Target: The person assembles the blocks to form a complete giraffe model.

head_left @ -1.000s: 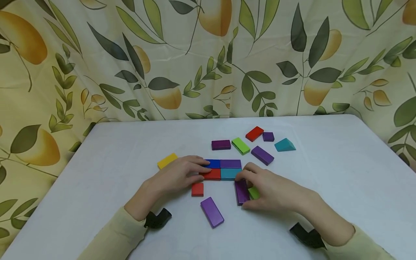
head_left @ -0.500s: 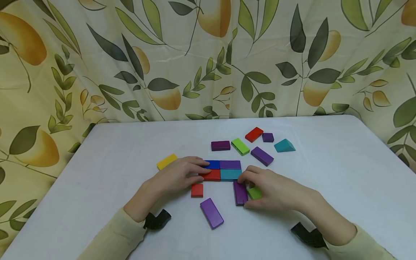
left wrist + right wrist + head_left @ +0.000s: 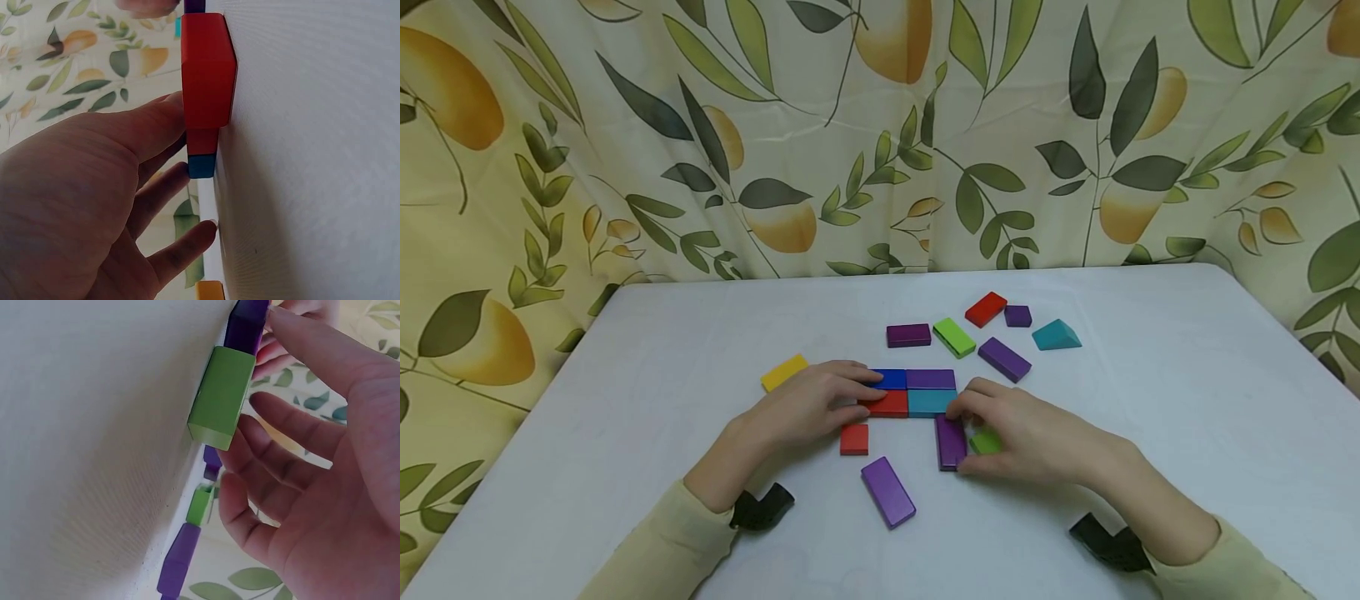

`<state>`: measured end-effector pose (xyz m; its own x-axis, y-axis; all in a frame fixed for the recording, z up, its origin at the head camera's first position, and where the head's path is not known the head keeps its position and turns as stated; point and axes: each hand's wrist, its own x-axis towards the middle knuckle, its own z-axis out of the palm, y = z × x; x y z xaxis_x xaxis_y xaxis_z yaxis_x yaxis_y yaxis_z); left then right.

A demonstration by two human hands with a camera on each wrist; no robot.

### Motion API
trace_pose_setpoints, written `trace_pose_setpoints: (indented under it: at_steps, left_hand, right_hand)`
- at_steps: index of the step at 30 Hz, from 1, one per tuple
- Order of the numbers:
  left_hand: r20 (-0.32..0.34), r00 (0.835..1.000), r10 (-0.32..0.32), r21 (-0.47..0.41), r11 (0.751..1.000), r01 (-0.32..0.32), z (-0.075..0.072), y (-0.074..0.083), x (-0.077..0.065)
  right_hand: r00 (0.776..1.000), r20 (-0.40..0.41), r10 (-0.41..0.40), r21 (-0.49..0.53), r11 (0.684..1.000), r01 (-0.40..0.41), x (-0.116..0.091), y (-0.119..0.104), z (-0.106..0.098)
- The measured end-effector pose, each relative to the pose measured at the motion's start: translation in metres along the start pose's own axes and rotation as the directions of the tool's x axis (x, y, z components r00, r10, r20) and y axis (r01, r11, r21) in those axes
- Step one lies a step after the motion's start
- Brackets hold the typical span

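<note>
Four-block grouping lies flat mid-table: a blue block and a purple block behind, a red block and a teal block in front. My left hand rests its fingertips on the left ends of the blue and red ones, fingers loosely extended. Between thumb and fingertips, my right hand pinches a dark purple block by its ends, just in front of the teal block. A green block sits right of it, partly under the right hand. A small red block lies beside the left thumb.
A lilac block lies nearest the front. A yellow block is left of the left hand. Behind the grouping are several loose blocks, including a teal wedge at the right. A patterned curtain hangs behind the white table.
The dark purple block has slid a little to the left, with my right hand's fingertips at it. My left hand has stayed in place.
</note>
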<state>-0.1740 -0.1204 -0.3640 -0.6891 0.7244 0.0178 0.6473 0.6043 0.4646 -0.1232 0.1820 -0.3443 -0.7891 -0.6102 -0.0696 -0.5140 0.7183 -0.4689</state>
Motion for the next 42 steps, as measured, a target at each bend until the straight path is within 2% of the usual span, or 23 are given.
trace_pose_setpoints:
  at_steps: [5, 8, 20, 24, 36, 42]
  left_hand:
    - [-0.001, 1.000, 0.000, -0.003, 1.000, 0.000, 0.0000, -0.0003, 0.0003]
    - [0.000, 1.000, 0.001, -0.001, 1.000, -0.001, 0.0001, -0.0004, 0.0001]
    - [-0.005, 1.000, 0.011, 0.020, 1.000, -0.011, 0.0005, -0.0024, -0.0010]
    - [0.001, 1.000, 0.002, 0.025, 1.000, -0.002, 0.0004, -0.0027, -0.0008]
    - [-0.001, 0.999, 0.040, 0.048, 0.998, -0.040, -0.0015, -0.0019, 0.0000]
    - [-0.043, 0.997, 0.069, 0.043, 0.997, -0.067, -0.0063, 0.0041, -0.0041]
  right_hand:
    - [0.996, -0.082, -0.032, -0.040, 0.999, 0.029, 0.0012, 0.0027, 0.0005]
    - [0.994, -0.099, -0.047, -0.058, 0.997, 0.041, 0.0016, 0.0035, -0.0003]
    - [0.997, -0.003, -0.080, -0.056, 0.995, 0.080, 0.0063, 0.0069, 0.0012]
    - [0.997, 0.009, -0.077, -0.048, 0.996, 0.077, 0.0066, 0.0078, 0.0019]
    - [0.997, 0.029, -0.071, -0.059, 0.996, 0.073, 0.0061, 0.0086, 0.0016]
    - [0.998, 0.033, -0.060, -0.063, 0.996, 0.061, 0.0067, 0.0080, 0.0009]
